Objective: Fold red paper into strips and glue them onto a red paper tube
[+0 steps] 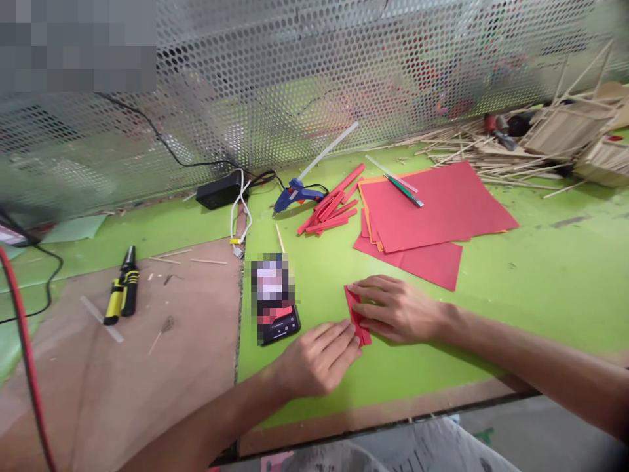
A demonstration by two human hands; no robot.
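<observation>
A small folded red paper strip (364, 335) lies on the green table top near its front edge. My left hand (322, 354) rests with its fingertips on the lower left part of the strip, fingers together and flat. From the right, my right hand (393, 308) lies over the strip with its fingers stretched and somewhat spread, their tips pressing on the paper. Both hands touch the strip, and parts of it are hidden under the fingers. Behind them are red paper sheets (432, 210) and a pile of narrow folded red strips (329, 210).
A phone (280, 328) lies left of my hands. Farther back are a blue glue gun (297, 195), a black adapter (221, 190) and green tweezers (403, 191). Yellow-black pliers (122, 288) lie left. Thin wooden sticks (472, 154) are heaped at the back right.
</observation>
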